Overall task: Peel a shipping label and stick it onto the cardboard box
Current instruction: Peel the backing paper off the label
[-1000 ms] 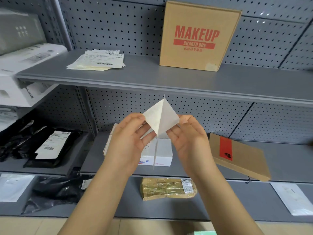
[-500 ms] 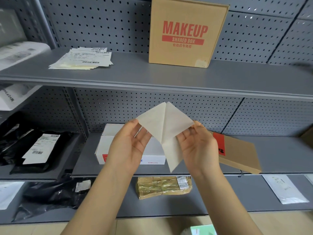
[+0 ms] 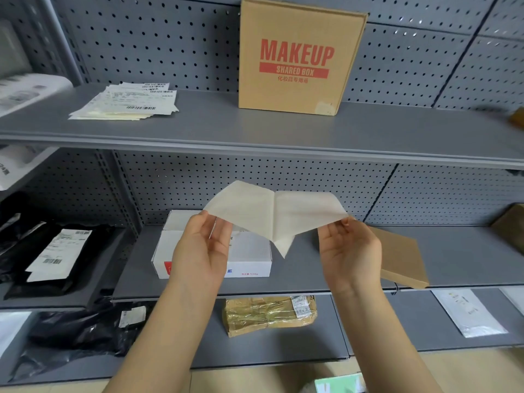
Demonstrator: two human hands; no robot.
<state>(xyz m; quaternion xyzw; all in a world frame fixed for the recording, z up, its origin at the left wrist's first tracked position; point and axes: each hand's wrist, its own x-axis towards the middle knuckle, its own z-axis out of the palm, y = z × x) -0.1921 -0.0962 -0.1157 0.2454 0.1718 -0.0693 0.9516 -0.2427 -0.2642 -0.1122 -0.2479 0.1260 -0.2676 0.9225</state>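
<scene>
Shipping label [image 3: 300,214], a cream paper sheet half peeled from its backing, spreads between both hands, the left hand [image 3: 202,248] pinching one corner and the right hand [image 3: 350,248] the other. Judging by the remaining bond at the centre fold, steady outward pulling should separate the layers without tearing. Above both hands stands the brown cardboard "MAKEUP" box [image 3: 297,55].

Both bare forearms were raised side by side, palms facing the camera. Left hand [image 3: 202,249] pinched one corner of the pale, creased shipping-label sheet [image 3: 273,215] between thumb and fingers. Right hand [image 3: 350,249] pinched the opposite corner, remaining fingers loosely curled.
</scene>
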